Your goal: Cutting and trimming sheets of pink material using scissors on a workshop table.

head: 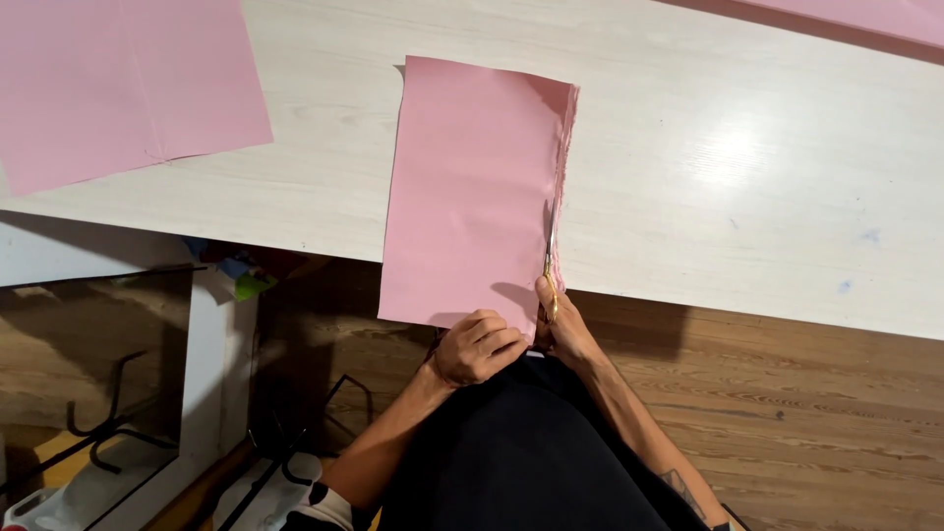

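Gripping the pink sheet (470,187) at frame centre, my left hand (476,346) pinches its lower edge. My right hand (562,324) is clamped on 1 pair of scissors (551,264) (blades in the sheet's right edge).

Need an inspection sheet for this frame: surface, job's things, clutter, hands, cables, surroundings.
Surface: pale wood-grain table, with faint blue marks near the right edge.
Job's things: pink paper stack overhangs the near table edge; its right edge is ragged. Gold scissors are at that edge.
Clutter: pink sheet top left; another pink sheet top right.
Hands: left hand grips the stack's bottom edge; right hand holds the scissors.
Cables: nothing seen.
Surroundings: wooden floor, black metal frame lower left, and colourful scraps under the table.
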